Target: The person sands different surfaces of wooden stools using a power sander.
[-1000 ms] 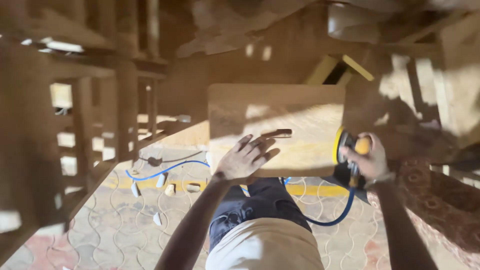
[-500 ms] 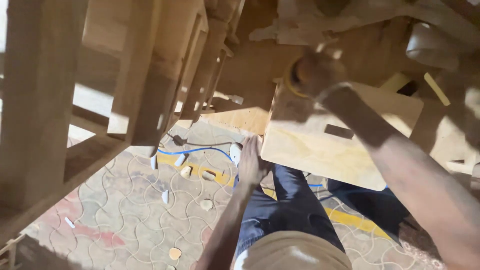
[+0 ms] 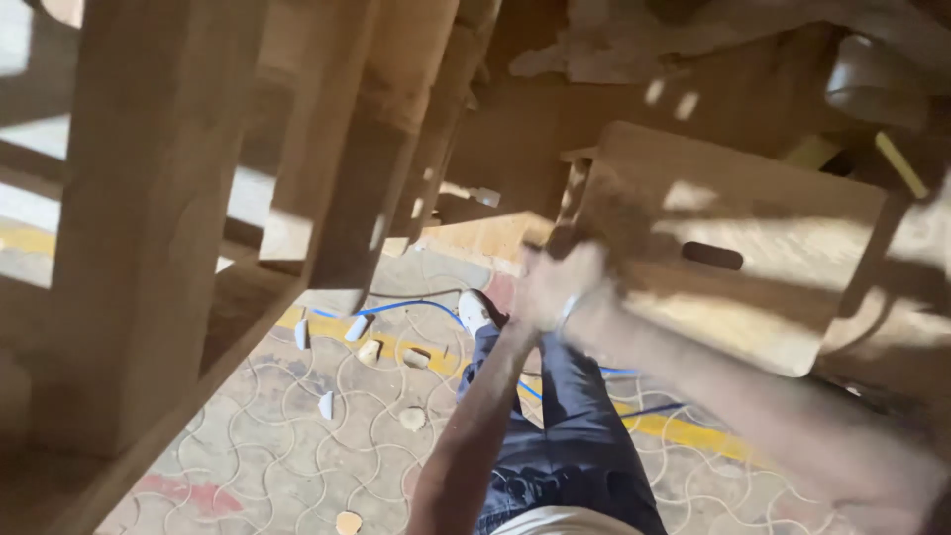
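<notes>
Pale wood is seen almost everywhere in the view, and the largest piece of it is a flat wooden panel with a dark oblong slot cut near its middle; the panel lies from about 12 o'clock to 3 o'clock of the picture centre, tilted, with sun patches on its face. The left hand is raised at the near left edge of this panel, roughly at 3 o'clock close to the centre, and it seems to be closed on that edge, but the hand is blurred and the fingers cannot be told apart. The right forearm is stretched across the lower right, from 5 o'clock up toward the same edge of the panel; the right hand itself is smeared together with the left one, so it cannot be told whether it is open or closed, or what it touches. Below the arms, at 6 o'clock, legs in dark blue trousers are seen, with a white shoe on the patterned paving. A blue cable and a yellow painted line run over the paving, and small wood offcuts are scattered at 7 o'clock. Thick wooden posts of a frame fill the side from 9 to 11 o'clock.
</notes>
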